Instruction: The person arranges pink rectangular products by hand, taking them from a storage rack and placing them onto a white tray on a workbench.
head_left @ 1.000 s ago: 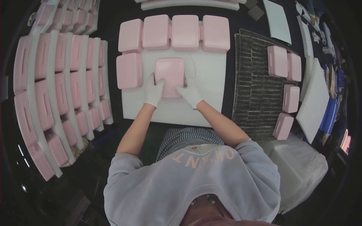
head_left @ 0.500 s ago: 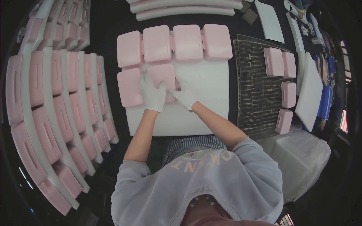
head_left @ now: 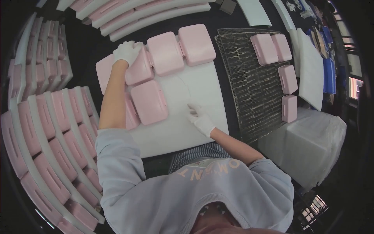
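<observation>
My left hand (head_left: pixel 127 53), in a white glove, lies over the tops of the two leftmost pink plastic boxes in the back row. Its fingers are apart and partly foreshortened, and it covers the seam between the boxes. One of these is the second pink box (head_left: pixel 139 72). In the front row, another pink box (head_left: pixel 149 102) stands beside a pink box (head_left: pixel 132 113) half hidden by my left forearm. My gloved right hand (head_left: pixel 201 121) is low over the white foam sheet (head_left: pixel 194 87), right of the front boxes, fingers apart and holding nothing.
On the right, a dark slatted mat (head_left: pixel 249 78) carries several pink boxes (head_left: pixel 265 48). Stacks of pink boxes between foam layers (head_left: pixel 58 128) fill the left, with more foam layers (head_left: pixel 156 19) at the back. A plastic-wrapped block (head_left: pixel 304 144) stands at lower right.
My left hand has moved from the front-row box to the back-row boxes at far left. My right hand has left the front box and drawn back rightward. The view has turned.
</observation>
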`<state>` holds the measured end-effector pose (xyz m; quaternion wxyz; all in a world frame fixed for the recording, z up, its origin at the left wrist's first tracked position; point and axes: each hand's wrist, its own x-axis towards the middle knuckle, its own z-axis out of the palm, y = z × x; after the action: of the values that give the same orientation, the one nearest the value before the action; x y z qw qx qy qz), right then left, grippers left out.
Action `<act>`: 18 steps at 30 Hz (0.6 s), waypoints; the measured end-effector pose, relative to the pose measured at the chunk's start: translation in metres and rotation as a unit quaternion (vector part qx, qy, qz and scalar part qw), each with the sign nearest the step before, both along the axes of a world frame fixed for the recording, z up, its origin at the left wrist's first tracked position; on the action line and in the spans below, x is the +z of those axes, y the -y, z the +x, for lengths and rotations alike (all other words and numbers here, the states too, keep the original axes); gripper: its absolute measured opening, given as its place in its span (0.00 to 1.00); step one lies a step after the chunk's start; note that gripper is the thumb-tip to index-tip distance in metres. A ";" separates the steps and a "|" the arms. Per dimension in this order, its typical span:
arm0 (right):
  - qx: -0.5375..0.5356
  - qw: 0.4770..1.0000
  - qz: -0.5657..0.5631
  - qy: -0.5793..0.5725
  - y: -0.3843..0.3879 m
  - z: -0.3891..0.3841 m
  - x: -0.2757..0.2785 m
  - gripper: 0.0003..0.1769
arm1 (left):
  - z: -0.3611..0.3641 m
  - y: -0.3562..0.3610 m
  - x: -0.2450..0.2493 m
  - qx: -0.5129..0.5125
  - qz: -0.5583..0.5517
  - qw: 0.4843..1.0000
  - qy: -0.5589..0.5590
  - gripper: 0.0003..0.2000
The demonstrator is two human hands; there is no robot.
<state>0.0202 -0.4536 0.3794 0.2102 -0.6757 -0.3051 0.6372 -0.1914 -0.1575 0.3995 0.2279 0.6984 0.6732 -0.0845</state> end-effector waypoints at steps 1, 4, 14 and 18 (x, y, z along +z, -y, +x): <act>-0.002 1.000 -0.004 0.002 0.007 0.004 -0.001 0.31 | 0.001 0.000 -0.002 -0.004 0.004 1.000 -0.016 0.29; -0.026 1.000 -0.008 0.013 0.011 0.021 0.000 0.30 | 0.027 -0.001 0.013 -0.019 0.042 0.999 -0.003 0.27; -0.091 0.993 0.024 0.078 0.026 0.072 0.004 0.24 | 0.094 -0.010 -0.007 -0.061 -0.051 0.992 0.094 0.32; -0.110 0.990 0.043 0.079 0.048 0.086 -0.008 0.25 | 0.110 -0.016 0.001 -0.078 -0.044 0.994 0.071 0.33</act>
<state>0.1060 -0.5018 0.3714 0.2829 -0.7439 -0.2718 0.5409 -0.0810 -0.1414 0.4009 0.2984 0.7418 0.5949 -0.0822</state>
